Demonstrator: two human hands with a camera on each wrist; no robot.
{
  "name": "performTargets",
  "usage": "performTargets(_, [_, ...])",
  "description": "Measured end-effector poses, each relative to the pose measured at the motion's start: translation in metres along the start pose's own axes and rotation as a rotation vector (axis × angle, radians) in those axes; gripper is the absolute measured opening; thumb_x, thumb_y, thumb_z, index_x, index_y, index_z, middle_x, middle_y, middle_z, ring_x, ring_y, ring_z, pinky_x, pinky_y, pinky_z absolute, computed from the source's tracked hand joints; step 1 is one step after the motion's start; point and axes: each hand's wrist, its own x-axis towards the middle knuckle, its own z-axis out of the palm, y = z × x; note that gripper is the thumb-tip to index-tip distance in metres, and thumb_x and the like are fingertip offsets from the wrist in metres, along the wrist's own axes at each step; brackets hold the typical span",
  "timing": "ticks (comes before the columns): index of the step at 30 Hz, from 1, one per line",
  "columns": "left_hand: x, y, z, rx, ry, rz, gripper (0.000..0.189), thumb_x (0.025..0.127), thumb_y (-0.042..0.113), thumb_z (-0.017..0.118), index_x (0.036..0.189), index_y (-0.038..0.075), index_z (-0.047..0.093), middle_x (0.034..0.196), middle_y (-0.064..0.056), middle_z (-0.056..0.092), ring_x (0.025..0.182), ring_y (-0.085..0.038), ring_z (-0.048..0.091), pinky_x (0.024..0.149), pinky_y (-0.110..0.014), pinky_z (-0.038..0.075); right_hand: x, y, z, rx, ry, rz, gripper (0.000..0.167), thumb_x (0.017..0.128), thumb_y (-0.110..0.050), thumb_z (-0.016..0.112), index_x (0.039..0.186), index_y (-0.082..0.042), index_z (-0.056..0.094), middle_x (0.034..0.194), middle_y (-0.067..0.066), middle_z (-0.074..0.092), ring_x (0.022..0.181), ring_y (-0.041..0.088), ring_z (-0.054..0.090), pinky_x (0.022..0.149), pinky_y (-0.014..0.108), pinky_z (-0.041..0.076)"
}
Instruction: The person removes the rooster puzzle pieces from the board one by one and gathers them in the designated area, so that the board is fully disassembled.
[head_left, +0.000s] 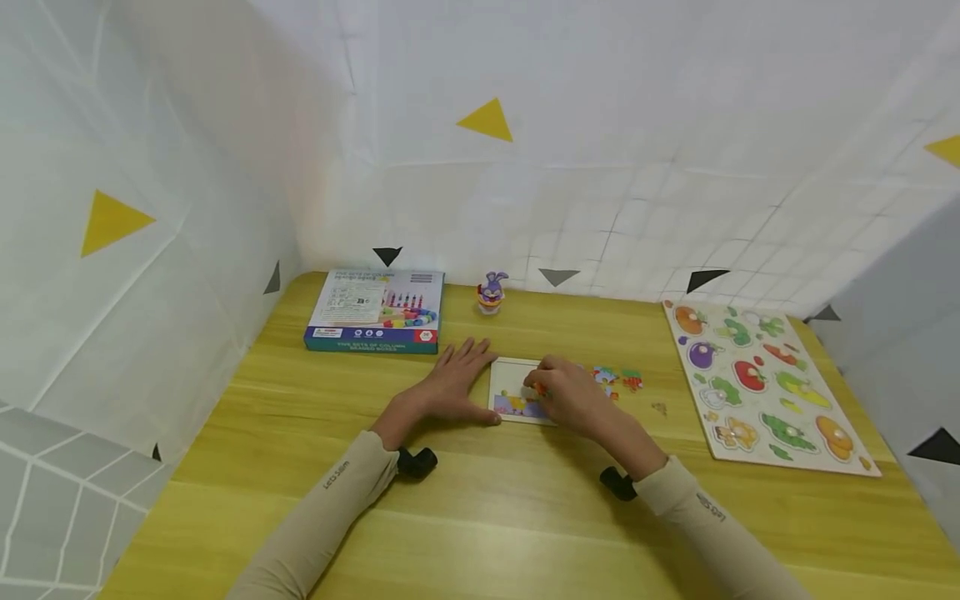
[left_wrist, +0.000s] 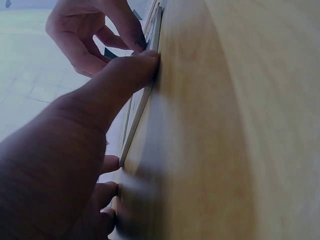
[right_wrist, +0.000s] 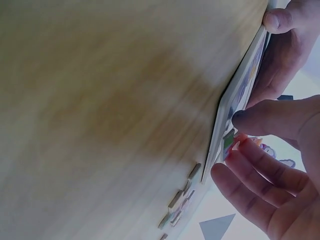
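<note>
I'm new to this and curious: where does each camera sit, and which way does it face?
Head: worn on the head, facing forward and down at the table and puzzle board; both sleeved forearms, the left hand and right hand show.
Left wrist: worn there, looking along the puzzle board's edge; both hands show.
Right wrist: worn there, looking at the puzzle board and loose pieces; both hands show, the right pinching one piece.
Shared: both wrist views include the puzzle board.

Left sleeve (head_left: 324,512) was beige, dark-lettered "Lets Slim", right sleeve (head_left: 716,527) was beige with dark print, rounded black wrist units (head_left: 417,463) were worn, left hand (head_left: 448,387) and right hand (head_left: 573,398) were bare.
</note>
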Motion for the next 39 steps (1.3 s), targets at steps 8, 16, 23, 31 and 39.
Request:
performTargets(8, [0.0, -0.002, 0.0, -0.007, -0.007, 0.002, 0.11, 0.078, 0.069, 0.071, 0.16, 0.016, 0.023, 0.168, -0.008, 0.006, 0.152, -0.03, -0.003, 0.12, -0.052, -0.005, 0.0, 0.001, -0.003, 0.001, 0.018, 0.01, 0.025, 0.077, 0.007, 0.076, 0.098, -0.007, 0.079, 0.093, 0.006, 0.063, 0.085, 0.021, 0.059, 0.072, 0.037, 0.054])
performTargets(16, [0.001, -0.001, 0.0, 0.002, -0.009, -0.003, 0.11, 0.078, 0.071, 0.071, 0.16, 0.017, 0.023, 0.168, -0.007, 0.006, 0.153, -0.029, -0.003, 0.12, -0.051, -0.005, -0.004, 0.002, -0.005, -0.011, 0.046, -0.018, 0.027, 0.075, 0.008, 0.078, 0.1, -0.002, 0.076, 0.088, 0.006, 0.062, 0.079, 0.019, 0.056, 0.067, 0.035, 0.051])
performTargets(23, [0.0, -0.001, -0.001, 0.0, -0.006, 0.007, 0.109, 0.079, 0.07, 0.07, 0.16, 0.016, 0.023, 0.168, -0.008, 0.006, 0.152, -0.03, -0.003, 0.12, -0.053, -0.004, -0.01, 0.003, -0.007, -0.029, 0.048, -0.005, 0.018, 0.077, 0.005, 0.079, 0.091, -0.004, 0.074, 0.088, 0.005, 0.061, 0.079, 0.019, 0.054, 0.065, 0.032, 0.05])
performTargets(31, [-0.001, 0.0, -0.001, -0.023, -0.017, -0.009, 0.111, 0.078, 0.068, 0.072, 0.161, 0.016, 0.021, 0.168, -0.006, 0.003, 0.152, -0.028, -0.005, 0.12, -0.05, -0.007, -0.02, 0.005, -0.01, -0.023, 0.045, 0.024, 0.02, 0.076, 0.009, 0.076, 0.091, -0.004, 0.075, 0.089, 0.007, 0.063, 0.082, 0.021, 0.057, 0.069, 0.035, 0.052])
performTargets(39, [-0.001, 0.0, -0.001, -0.004, -0.013, -0.009, 0.11, 0.078, 0.067, 0.073, 0.161, 0.016, 0.021, 0.168, -0.006, 0.004, 0.152, -0.028, -0.005, 0.12, -0.05, -0.006, -0.029, 0.01, -0.016, -0.041, 0.036, 0.045, 0.021, 0.075, 0.009, 0.077, 0.093, -0.002, 0.075, 0.09, 0.007, 0.063, 0.08, 0.02, 0.057, 0.066, 0.034, 0.052])
